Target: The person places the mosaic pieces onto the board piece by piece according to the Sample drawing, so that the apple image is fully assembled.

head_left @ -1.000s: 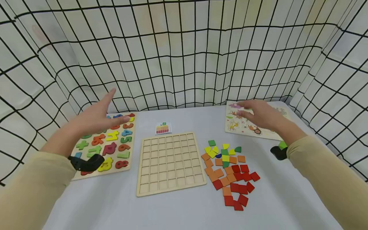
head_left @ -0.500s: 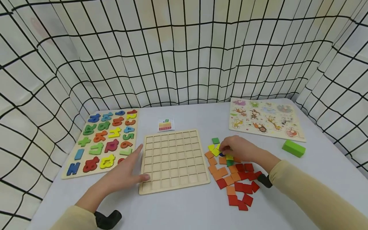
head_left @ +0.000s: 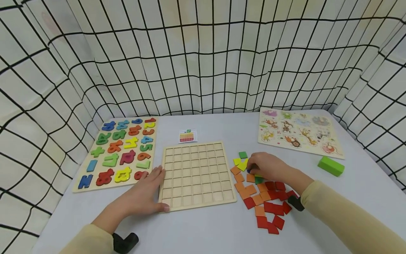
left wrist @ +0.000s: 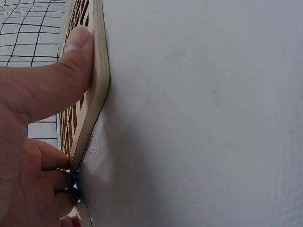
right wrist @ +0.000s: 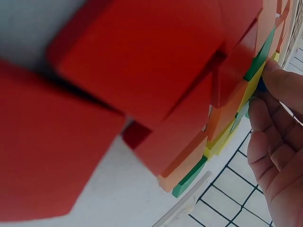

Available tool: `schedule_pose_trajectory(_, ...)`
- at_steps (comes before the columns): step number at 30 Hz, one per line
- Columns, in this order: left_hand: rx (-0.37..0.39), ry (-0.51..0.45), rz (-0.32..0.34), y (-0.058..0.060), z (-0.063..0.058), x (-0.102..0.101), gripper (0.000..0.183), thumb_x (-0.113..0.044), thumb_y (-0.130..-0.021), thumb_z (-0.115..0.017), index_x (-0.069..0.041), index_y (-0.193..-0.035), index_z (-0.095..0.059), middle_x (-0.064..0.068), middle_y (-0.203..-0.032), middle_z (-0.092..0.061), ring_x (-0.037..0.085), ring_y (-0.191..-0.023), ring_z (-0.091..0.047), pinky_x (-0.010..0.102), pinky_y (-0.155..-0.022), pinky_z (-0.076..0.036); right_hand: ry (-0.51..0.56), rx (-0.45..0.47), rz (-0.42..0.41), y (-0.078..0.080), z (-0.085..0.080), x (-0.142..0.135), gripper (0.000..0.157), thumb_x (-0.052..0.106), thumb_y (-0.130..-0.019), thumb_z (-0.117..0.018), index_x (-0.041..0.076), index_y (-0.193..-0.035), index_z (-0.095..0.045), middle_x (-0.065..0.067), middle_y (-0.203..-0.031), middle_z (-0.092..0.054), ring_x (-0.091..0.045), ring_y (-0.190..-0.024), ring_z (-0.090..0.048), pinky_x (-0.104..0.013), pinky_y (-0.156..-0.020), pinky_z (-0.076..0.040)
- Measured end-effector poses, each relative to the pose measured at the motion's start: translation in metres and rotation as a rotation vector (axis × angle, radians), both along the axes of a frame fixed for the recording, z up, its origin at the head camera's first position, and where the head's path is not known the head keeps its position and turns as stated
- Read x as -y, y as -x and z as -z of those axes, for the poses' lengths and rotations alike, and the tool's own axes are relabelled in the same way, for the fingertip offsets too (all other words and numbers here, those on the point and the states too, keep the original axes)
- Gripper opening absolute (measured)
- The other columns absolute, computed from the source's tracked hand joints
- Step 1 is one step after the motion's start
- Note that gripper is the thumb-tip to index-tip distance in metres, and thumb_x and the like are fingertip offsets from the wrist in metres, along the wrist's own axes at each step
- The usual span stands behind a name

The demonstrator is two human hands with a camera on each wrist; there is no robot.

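A wooden grid board point(head_left: 198, 176) with rows of square cells lies flat on the white table. My left hand point(head_left: 142, 195) rests along its left edge, fingers extended and thumb point(left wrist: 78, 61) on the frame near the front corner. To the right of the board spreads a loose group of red point(head_left: 274, 209), orange point(head_left: 260, 211), yellow point(head_left: 243, 165) and green point(head_left: 243, 155) tiles. Over the back of that group, my right hand point(head_left: 269, 167) pinches a small dark blue tile point(right wrist: 262, 86) between thumb and fingers. Its fingers hide most of this tile and some neighbouring ones.
Behind the board lies a small picture card point(head_left: 188, 135). An alphabet and number puzzle point(head_left: 115, 155) stands at the left, an animal puzzle point(head_left: 298, 130) at the back right. Beside the latter is a green block point(head_left: 331, 166). Black netting point(head_left: 203, 63) encloses the table's back and sides.
Both hands have come down from above the table. The left has settled against the board's edge; the right has reached the tiles and taken hold of the blue one.
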State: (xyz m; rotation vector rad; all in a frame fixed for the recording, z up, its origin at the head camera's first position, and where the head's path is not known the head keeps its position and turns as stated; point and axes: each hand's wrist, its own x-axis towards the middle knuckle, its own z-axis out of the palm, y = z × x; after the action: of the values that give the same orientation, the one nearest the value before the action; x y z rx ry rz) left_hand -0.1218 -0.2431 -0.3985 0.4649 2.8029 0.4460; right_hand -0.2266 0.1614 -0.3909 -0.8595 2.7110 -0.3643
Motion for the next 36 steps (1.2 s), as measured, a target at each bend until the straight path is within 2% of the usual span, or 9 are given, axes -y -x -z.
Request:
schedule_pose_trajectory(5,0.013,0.013,-0.005,0.003,-0.002,0.001,0.124,-0.06,-0.074,-0.083,0.009,-0.158,-0.023,0.028,-0.168,-0.017,0.047,-0.156,-0.016,0.068,-0.124,-0.016,0.0,-0.006,0.002,-0.002,0.001,0.001,0.009,0.012,-0.093,-0.076,0.013,-0.101,-0.074,0.001,-0.098,-0.069,-0.014,-0.09,-0.061,-0.037,-0.089,-0.061)
schedule_pose_trajectory(10,0.01,0.05,0.011,0.014,-0.005,0.008,0.128,-0.067,-0.074,-0.08,0.008,-0.158,-0.022,0.029,-0.167,-0.019,0.051,-0.155,-0.015,0.071,-0.123,-0.016,0.016,-0.005,0.004,-0.003,0.001,0.001,0.009,0.012,-0.093,-0.075,0.013,-0.102,-0.074,0.002,-0.098,-0.069,-0.014,-0.089,-0.06,-0.038,-0.09,-0.061)
schedule_pose_trajectory(15,0.041,0.086,0.025,0.022,-0.005,0.008,0.13,-0.069,-0.071,-0.081,0.007,-0.159,-0.023,0.029,-0.167,-0.019,0.051,-0.155,-0.014,0.072,-0.122,-0.013,0.018,0.0,-0.009,-0.005,-0.001,0.0,0.008,0.012,-0.093,-0.075,0.013,-0.101,-0.073,0.003,-0.096,-0.069,-0.013,-0.088,-0.06,-0.037,-0.089,-0.061)
schedule_pose_trajectory(25,0.069,0.114,0.037,0.022,-0.008,0.002,0.129,-0.067,-0.072,-0.081,0.008,-0.159,-0.021,0.029,-0.168,-0.016,0.048,-0.157,-0.013,0.065,-0.126,-0.015,0.074,0.004,-0.006,-0.005,-0.009,-0.001,0.008,0.009,-0.094,-0.074,0.015,-0.099,-0.07,0.005,-0.094,-0.069,-0.012,-0.087,-0.059,-0.034,-0.085,-0.06)
schedule_pose_trajectory(31,0.068,0.112,0.035,0.02,-0.009,0.002,0.128,-0.065,-0.073,-0.081,0.008,-0.159,-0.021,0.029,-0.168,-0.016,0.047,-0.157,-0.014,0.064,-0.127,-0.015,0.135,-0.032,-0.033,-0.001,-0.014,0.01,0.014,0.006,-0.092,-0.074,0.012,-0.104,-0.071,0.003,-0.098,-0.07,-0.011,-0.088,-0.061,-0.03,-0.083,-0.061)
schedule_pose_trajectory(36,0.079,0.091,0.04,0.017,-0.008,0.0,0.126,-0.063,-0.074,-0.081,0.01,-0.158,-0.021,0.029,-0.168,-0.016,0.047,-0.157,-0.014,0.061,-0.128,-0.016,0.157,-0.073,-0.091,-0.001,-0.015,0.022,0.015,0.005,-0.091,-0.075,0.01,-0.104,-0.071,0.002,-0.097,-0.071,-0.01,-0.085,-0.061,-0.028,-0.079,-0.06)
